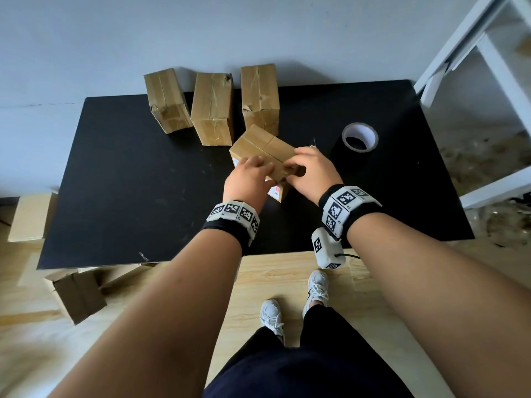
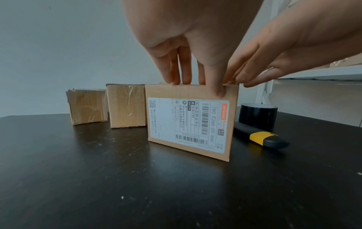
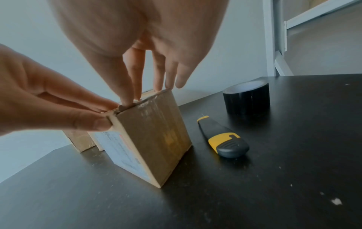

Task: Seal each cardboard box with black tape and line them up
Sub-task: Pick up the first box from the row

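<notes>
A small cardboard box (image 1: 264, 147) with a shipping label (image 2: 188, 124) stands mid-table (image 1: 129, 182). My left hand (image 1: 251, 169) pinches its near top corner, fingers on top and thumb (image 2: 220, 91) on the labelled side. My right hand (image 1: 309, 168) presses straight fingertips (image 3: 129, 99) down on the top flaps. Three more boxes (image 1: 212, 107) stand in a row at the table's back edge. A roll of black tape (image 1: 359, 137) stands to the right of the held box. A yellow and black utility knife (image 3: 223, 137) lies between them.
A white shelf frame (image 1: 474, 53) rises beside the table's right end. Flattened and open cartons (image 1: 77, 294) lie on the wooden floor at the left. A wall runs just behind the row of boxes. I stand at the table's front edge.
</notes>
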